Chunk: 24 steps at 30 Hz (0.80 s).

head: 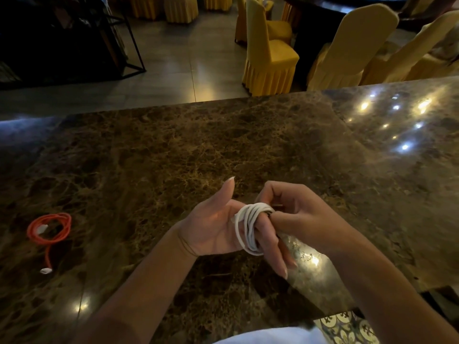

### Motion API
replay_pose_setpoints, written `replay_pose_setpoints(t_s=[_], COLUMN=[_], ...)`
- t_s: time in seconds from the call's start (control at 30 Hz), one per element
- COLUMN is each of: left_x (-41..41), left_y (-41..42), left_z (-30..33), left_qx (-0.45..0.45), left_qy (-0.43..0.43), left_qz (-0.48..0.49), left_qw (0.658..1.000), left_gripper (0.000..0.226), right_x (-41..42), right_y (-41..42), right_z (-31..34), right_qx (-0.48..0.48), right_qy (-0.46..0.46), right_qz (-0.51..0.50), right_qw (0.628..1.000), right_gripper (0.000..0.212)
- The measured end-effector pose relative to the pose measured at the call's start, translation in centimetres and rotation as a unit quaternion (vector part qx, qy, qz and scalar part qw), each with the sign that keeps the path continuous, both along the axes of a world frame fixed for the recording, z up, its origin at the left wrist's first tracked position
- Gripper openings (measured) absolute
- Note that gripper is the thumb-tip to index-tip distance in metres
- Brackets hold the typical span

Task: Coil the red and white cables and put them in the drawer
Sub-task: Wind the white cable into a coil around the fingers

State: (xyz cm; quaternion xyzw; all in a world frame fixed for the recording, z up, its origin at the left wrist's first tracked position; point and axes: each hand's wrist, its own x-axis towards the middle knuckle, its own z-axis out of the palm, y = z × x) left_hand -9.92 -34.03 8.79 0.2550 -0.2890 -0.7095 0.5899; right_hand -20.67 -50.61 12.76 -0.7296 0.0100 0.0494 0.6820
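A dark brown marble counter (173, 150) veined in gold fills most of the frame, from the left edge to the right, with bright ceiling-light reflections at its upper right. Beyond its far edge, in the top of the frame, a grey tiled floor (178, 58) holds several chairs in yellow skirted covers (268, 58), grouped at upper centre and upper right; a dark metal-framed stand (74, 45) sits at upper left.

Both bare forearms rise from the bottom edge and meet at lower centre. The left hand (221, 224) is open, palm up, thumb raised and fingers pointing down and to the right. The white cable (249, 228) is wound in several loops around those fingers, held above the counter. The right hand (295, 214) is curled, its fingertips pinching the cable at the top of the coil, just beside the left fingers.

The red cable (51, 230) lies at the left of the frame on the counter, well apart from the hands, loosely coiled, with one tail trailing toward the bottom to a white plug (46, 270) and another white plug (41, 229) inside the loops.
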Motion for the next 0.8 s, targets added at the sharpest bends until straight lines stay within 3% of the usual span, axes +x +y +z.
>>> replay_pose_setpoints(t_s=[0.13, 0.27, 0.4, 0.6, 0.8], left_x=[-0.1, -0.5, -0.5, -0.4, 0.7], left_y=[-0.3, -0.3, 0.1, 0.7, 1.1], left_z=[0.1, -0.1, 0.3, 0.7, 0.9], left_qx=[0.014, 0.049, 0.022, 0.009, -0.005], left_qy=[-0.011, -0.013, -0.014, -0.041, -0.096], left_qz=[-0.004, 0.013, 0.004, 0.044, 0.018], left_qw=[1.000, 0.999, 1.000, 0.998, 0.995], left_gripper=[0.091, 0.093, 0.093, 0.091, 0.102], right_x=[0.4, 0.8, 0.8, 0.9, 0.8], right_y=[-0.4, -0.2, 0.0, -0.5, -0.4], right_z=[-0.4, -1.7, -2.1, -1.7, -1.3], right_qx=[0.080, 0.100, 0.154, 0.097, 0.026], right_qy=[0.028, 0.049, 0.046, 0.058, 0.049], right_qz=[-0.009, -0.013, -0.020, -0.035, -0.023], right_qw=[0.996, 0.994, 0.987, 0.993, 0.998], right_gripper=[0.011, 0.008, 0.017, 0.020, 0.014])
